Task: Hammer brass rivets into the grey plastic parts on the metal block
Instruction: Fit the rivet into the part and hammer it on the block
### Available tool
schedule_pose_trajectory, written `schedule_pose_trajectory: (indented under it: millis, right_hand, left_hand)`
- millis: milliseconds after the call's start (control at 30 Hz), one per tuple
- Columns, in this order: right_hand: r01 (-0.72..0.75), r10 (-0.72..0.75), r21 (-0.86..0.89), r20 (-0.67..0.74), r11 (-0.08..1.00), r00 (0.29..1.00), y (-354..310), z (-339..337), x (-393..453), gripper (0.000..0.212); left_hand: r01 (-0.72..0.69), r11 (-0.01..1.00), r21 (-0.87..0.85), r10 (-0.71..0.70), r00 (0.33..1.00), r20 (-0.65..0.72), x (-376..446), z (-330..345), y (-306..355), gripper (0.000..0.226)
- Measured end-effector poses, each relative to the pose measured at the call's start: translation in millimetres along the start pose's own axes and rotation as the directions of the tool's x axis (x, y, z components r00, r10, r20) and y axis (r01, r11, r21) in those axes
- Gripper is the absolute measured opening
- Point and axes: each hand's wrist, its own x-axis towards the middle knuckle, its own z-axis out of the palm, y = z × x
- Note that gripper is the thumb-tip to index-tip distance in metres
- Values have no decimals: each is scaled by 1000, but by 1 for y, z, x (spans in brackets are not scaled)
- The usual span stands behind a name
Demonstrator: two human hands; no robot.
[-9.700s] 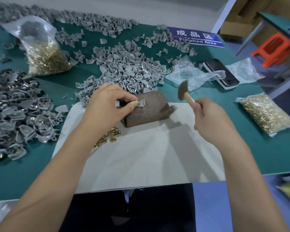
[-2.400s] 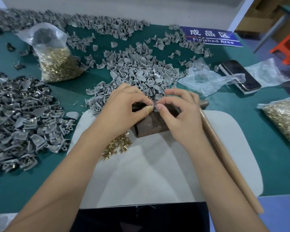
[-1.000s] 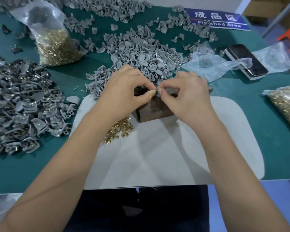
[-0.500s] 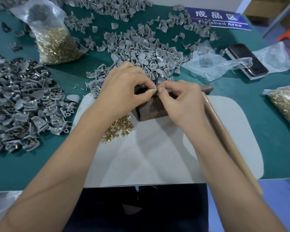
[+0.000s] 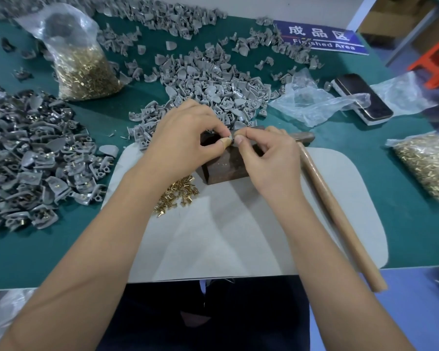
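Left hand [image 5: 185, 140]: over the far left of the block [image 5: 224, 169], thumb and forefinger pinching a small grey part [image 5: 232, 136] on the block's top; thumb tip wrapped in tan tape.

Right hand [image 5: 269, 160]: over the block's right side, thumb and forefinger pinched at the same part, tip to tip with the left thumb. Whether a rivet sits between these fingers cannot be told; too small.

Block: dark brown metal, on the far middle of the pad [image 5: 238, 236], mostly covered by both hands.

Pad: pale grey, rounded corners, on the green table [image 5: 403, 224], near edge.

Hammer [image 5: 340, 219]: lying on the pad right of the right hand, not held; head far, just beside the block, wooden handle running near and right past the pad's edge.

Loose rivets [image 5: 178, 196]: small brass heap on the pad, near left of the block, beside the left wrist.

Parts pile [image 5: 213, 82]: grey, far of the block.

Darker pile [image 5: 28, 158]: left side, some pieces showing brass.

Rivet bags: one far left [image 5: 84, 69], one right edge [image 5: 428, 165].

Empty bag [image 5: 312, 102], phone [image 5: 363, 100]: far right.

Blue sign [image 5: 319, 38]: far, reads "Finished Area".
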Motion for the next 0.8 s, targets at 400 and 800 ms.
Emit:
schedule_pose_trajectory:
  millis: [400, 800]
  right_hand:
    - [-368, 467, -605, 7, 706, 884, 46, -72, -21, 37]
    - [-143, 178, -152, 251, 978, 952, -3, -74, -4, 20]
  left_hand:
    - [-15, 999, -31, 16, 1000, 23, 1, 2, -1, 11]
    - [-6, 999, -34, 6, 1000, 2, 0, 3, 0, 11]
